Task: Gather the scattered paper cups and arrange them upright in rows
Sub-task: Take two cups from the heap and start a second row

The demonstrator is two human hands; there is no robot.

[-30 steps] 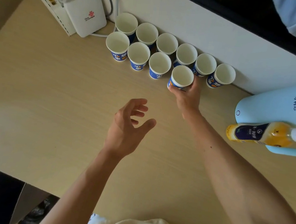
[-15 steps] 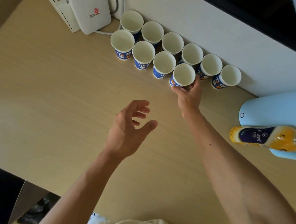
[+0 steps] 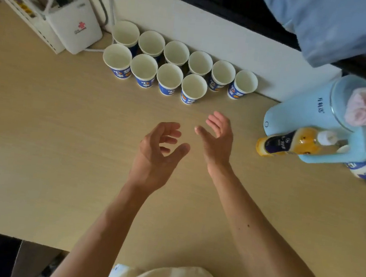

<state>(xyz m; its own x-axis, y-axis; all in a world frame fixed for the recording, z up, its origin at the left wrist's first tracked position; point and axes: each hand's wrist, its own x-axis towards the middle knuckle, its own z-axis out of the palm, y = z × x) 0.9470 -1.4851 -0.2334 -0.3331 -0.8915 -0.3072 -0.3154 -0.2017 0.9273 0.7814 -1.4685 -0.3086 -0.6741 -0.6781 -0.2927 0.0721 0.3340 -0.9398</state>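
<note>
Paper cups (image 3: pixel 193 88) upright along wall (image 3: pixel 211 35); left hand (image 3: pixel 155 155), right hand (image 3: pixel 218 144), fingers (image 3: pixel 213 121) spread, over table (image 3: pixel 42 135).

My 10 white paper cups with blue printed bands (image 3: pixel 193 87) stand upright, empty, at the far edge of the surface (image 3: pixel 41 146) in 2 rows: 6 behind, 4 in front.

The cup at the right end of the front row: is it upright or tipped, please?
Upright: the cup stands on the table, open mouth facing up.

cups (image 3: pixel 193 89) against wall (image 3: pixel 222 38), kettle (image 3: pixel 303 119) right
</note>
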